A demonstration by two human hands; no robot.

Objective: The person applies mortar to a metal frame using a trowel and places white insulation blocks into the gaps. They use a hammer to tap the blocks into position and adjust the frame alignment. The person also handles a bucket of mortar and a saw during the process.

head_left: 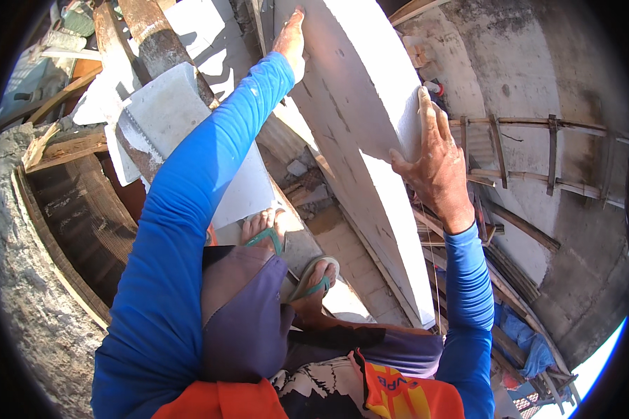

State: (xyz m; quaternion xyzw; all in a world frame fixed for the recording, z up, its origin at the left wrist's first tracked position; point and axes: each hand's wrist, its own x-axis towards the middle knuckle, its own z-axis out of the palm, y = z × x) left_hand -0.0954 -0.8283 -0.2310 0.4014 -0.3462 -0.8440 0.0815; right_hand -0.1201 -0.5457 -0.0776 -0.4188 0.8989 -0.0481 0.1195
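A long, thick white panel point(349, 119) stands on edge in front of me, its broad left face in shade and scuffed with dark marks. My left hand point(291, 45) is far forward at the panel's left side, pressed to it with fingers stretched along it. On the right, my right hand point(433, 153) grips the panel's bright upper edge, thumb on the near face and fingers over the far side. Whitish dust covers both hands. The panel's far end runs out of the picture.
My feet in green-strapped flip-flops point(318, 279) stand on a narrow ledge. White board pieces point(162, 105) and wooden beams point(154, 38) lie to the left, beside a rough concrete wall point(38, 279). Right of the panel, a bamboo ladder point(552, 153) lies near a stained grey surface point(587, 286).
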